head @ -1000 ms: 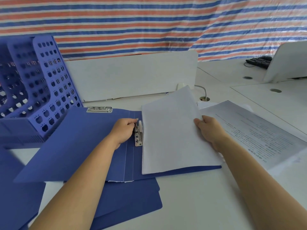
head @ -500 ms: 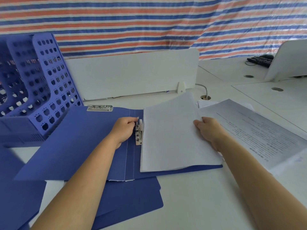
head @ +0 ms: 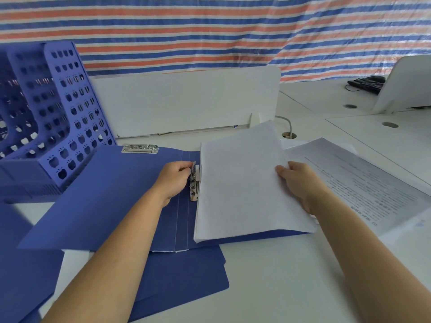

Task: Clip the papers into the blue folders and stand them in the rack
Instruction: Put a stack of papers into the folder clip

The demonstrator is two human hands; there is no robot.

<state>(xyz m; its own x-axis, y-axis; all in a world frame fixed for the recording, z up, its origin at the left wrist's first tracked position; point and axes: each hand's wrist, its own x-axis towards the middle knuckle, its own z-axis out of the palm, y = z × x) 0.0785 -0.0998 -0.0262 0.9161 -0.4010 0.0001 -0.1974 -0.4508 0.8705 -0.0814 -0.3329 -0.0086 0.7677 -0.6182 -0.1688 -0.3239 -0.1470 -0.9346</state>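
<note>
An open blue folder lies flat on the white desk. A stack of white papers rests on its right half, the left edge against the metal spring clip by the spine. My left hand is closed on the clip's lever. My right hand grips the right edge of the stack, holding it on the folder. A second metal clip sits at the top edge of the left cover. The blue perforated rack stands at the left.
More closed blue folders lie under the open one and at the lower left. Printed sheets are spread at the right. A white divider panel stands behind. A cable hole and a keyboard lie farther back.
The raised far end of the paper stack has come down flatter onto the folder. Both hands stay in the same places.
</note>
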